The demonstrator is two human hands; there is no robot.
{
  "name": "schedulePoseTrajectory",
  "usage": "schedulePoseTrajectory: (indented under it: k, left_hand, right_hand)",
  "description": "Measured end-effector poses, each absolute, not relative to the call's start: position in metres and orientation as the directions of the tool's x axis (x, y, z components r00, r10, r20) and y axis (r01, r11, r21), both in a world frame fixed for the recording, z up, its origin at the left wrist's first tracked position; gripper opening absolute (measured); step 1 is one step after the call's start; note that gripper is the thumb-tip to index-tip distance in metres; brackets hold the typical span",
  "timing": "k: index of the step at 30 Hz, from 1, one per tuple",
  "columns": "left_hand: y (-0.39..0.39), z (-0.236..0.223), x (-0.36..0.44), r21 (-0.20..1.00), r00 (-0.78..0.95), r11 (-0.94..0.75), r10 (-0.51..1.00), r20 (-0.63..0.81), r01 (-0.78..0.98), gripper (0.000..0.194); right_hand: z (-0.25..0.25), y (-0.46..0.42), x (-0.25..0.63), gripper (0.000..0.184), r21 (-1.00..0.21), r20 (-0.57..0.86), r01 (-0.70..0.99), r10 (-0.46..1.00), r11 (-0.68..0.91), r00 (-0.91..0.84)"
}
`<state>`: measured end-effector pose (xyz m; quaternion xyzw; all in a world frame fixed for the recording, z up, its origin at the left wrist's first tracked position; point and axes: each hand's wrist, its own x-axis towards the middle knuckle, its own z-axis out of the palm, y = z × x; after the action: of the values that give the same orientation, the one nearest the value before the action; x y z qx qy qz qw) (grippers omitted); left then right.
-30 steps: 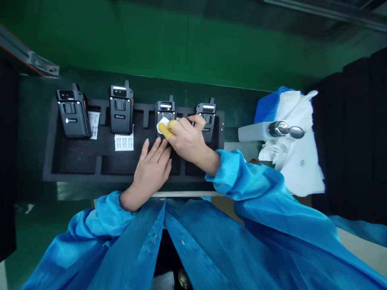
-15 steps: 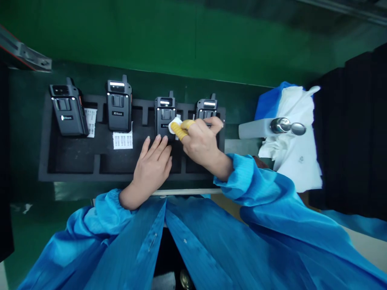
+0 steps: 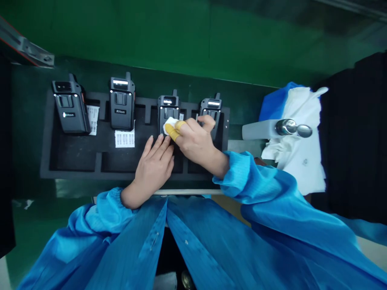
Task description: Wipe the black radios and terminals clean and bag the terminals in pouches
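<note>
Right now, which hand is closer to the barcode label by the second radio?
Left. The left hand lies just right of the barcode label; the right hand is farther right, at the third radio.

Radios (image 3: 121, 105) matte black, lettered white. Finger cots (image 3: 170, 131) yellow; wipe (image 3: 169, 125) white. Smock (image 3: 272, 189) bright blue.

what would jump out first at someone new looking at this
Four black Riton radios stand in a row across a black foam tray. Near the centre, the right hand, in yellow finger cots, presses a white wipe on the third radio. Bright blue sleeves fill the bottom.
</note>
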<state>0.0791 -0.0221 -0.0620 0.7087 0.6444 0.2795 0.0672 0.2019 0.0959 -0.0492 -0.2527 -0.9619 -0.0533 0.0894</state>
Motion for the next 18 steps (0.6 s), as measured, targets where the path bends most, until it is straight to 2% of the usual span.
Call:
schedulePoseTrajectory:
  k: [6,11,18]
  left_hand:
    - [-0.022,-0.062,0.079,0.434,0.02,-0.169,0.945,0.328,0.885,0.028]
    - [-0.022,-0.061,0.079,0.44,0.019,-0.156,0.953,0.301,0.885,0.028]
    - [-0.022,-0.063,0.077,0.435,0.032,-0.172,0.95,0.31,0.884,0.029]
  right_hand:
    - [-0.046,0.096,0.195,0.039,0.059,0.222,0.473,0.45,0.879,-0.865]
    - [-0.052,0.093,0.213,0.035,0.039,0.193,0.574,0.557,0.818,-0.808]
    - [-0.061,0.064,0.215,0.035,0.064,0.307,0.671,0.625,0.739,-0.718]
